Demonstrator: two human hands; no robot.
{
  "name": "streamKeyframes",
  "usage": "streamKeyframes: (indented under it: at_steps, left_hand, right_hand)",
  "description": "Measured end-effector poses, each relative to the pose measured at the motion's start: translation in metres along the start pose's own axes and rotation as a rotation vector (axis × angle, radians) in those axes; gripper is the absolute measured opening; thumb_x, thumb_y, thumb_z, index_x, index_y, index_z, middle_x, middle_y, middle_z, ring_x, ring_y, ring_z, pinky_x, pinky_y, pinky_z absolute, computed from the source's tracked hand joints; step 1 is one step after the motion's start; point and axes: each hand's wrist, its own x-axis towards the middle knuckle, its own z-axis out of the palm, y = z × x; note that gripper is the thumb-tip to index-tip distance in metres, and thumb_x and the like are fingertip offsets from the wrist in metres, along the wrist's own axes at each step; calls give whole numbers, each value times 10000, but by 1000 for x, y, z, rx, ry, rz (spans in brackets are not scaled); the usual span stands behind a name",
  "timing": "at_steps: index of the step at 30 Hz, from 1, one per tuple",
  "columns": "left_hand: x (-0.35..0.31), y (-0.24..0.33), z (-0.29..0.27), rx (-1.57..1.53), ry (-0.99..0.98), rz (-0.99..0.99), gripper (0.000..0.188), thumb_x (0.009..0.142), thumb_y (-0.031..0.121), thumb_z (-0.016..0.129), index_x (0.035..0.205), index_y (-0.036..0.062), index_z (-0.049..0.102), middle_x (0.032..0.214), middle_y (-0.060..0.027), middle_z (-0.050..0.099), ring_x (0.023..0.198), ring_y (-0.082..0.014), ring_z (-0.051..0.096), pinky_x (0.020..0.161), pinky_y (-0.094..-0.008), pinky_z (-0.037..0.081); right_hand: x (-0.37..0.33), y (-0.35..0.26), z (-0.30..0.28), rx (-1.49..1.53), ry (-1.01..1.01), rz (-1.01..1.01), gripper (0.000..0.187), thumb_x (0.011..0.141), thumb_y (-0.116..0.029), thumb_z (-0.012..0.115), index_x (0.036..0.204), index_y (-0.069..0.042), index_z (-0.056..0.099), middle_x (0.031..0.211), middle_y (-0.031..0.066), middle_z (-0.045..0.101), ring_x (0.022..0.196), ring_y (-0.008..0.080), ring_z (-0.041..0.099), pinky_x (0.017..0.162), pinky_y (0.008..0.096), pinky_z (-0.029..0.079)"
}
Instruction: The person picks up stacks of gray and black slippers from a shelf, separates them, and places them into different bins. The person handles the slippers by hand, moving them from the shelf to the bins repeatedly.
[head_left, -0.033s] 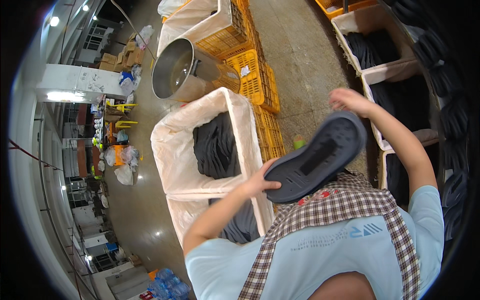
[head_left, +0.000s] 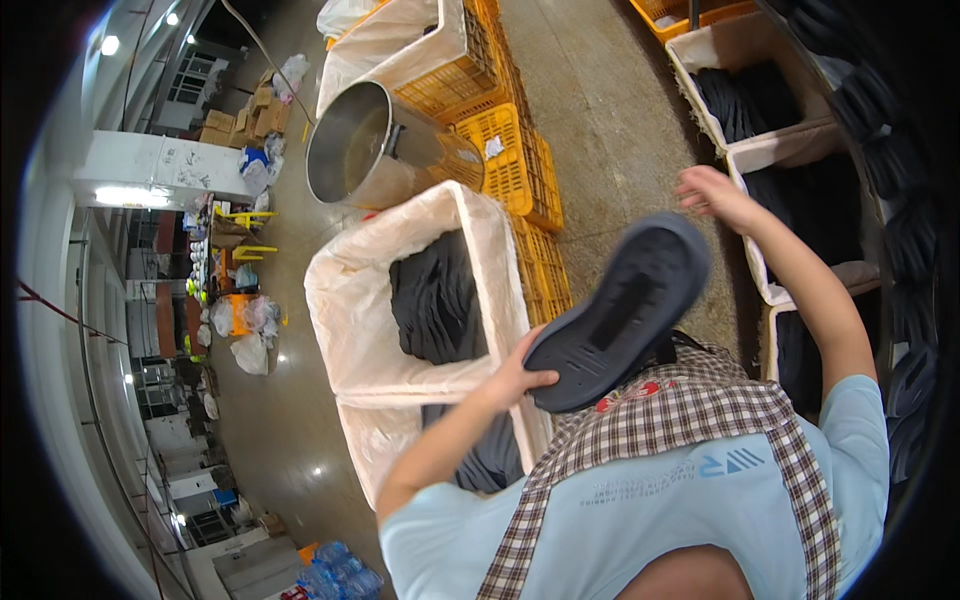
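A dark grey shoe sole point(head_left: 622, 315) is tilted in front of the checked apron, one face with slots and small dimples turned up. My left hand point(head_left: 517, 375) grips its narrower near end, the thumb lying on top and the other fingers hidden beneath. Beyond the sole's far end, my right hand point(head_left: 715, 195) is raised with nothing in it, its fingers loosely bent and apart. It touches neither the sole nor the lined bins point(head_left: 752, 222) at the right. Left of the sole, a stack of dark soles point(head_left: 437, 300) lies in a crate with a pale cloth lining point(head_left: 352, 325).
A steel drum point(head_left: 372, 165) stands behind the lined crate. Yellow plastic crates point(head_left: 510, 160) are stacked alongside it. At the right, a rack with dark soles point(head_left: 900, 225) runs beside the bins. Blue plastic bottles point(head_left: 340, 572) sit at the lower left.
The sole has swung slightly to the left, still in my left hand. My right hand has drifted a little to the right, away from the sole.
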Motion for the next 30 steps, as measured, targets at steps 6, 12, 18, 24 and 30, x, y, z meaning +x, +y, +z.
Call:
streamKeyframes:
  at_steps: [6, 12, 18, 24, 30]
  left_hand:
    - [-16, 32, -143, -246, 708, 306, 952, 692, -36, 726, 1443, 100, 158, 1275, -126, 458, 1129, -291, 487, 943, -443, 433]
    - [14, 195, -370, 538, 1191, 659, 805, 722, 13, 714, 1398, 42, 278, 1295, -177, 481, 1158, -288, 495, 1000, -358, 373]
    - [117, 269, -464, 1065, 1409, 10, 774, 702, 193, 738, 1369, 244, 349, 1142, -239, 576, 1082, -392, 545, 912, -456, 448]
    - [195, 259, -490, 1123, 1350, -92, 807, 715, 226, 734, 1391, 271, 295, 1183, -272, 528, 1077, -402, 544, 909, -458, 451]
    - [222, 250, -501, 1176, 1241, -173, 833, 739, 239, 726, 1411, 266, 233, 1183, -283, 514, 1046, -406, 566, 886, -464, 470]
  right_hand:
    - [-8, 1, -31, 142, 244, 117, 290, 909, -414, 528, 1033, -153, 552, 878, -53, 564, 744, 43, 527, 639, 196, 405]
    - [1, -9, 42, 90, 254, 146, 243, 894, -340, 572, 1012, -129, 552, 869, -41, 579, 732, 59, 538, 628, 214, 404]
    - [-21, 12, 81, 44, 66, 224, 252, 867, -209, 615, 1050, -46, 552, 875, 7, 602, 756, 83, 557, 661, 242, 445]
    - [-44, 30, 70, 46, 315, 383, 225, 872, -231, 609, 1014, -71, 539, 823, -26, 559, 720, 67, 525, 596, 219, 392]
    - [-42, 39, 72, 27, 336, 482, 213, 866, -231, 614, 992, -80, 531, 812, -26, 546, 710, 63, 510, 592, 217, 384]
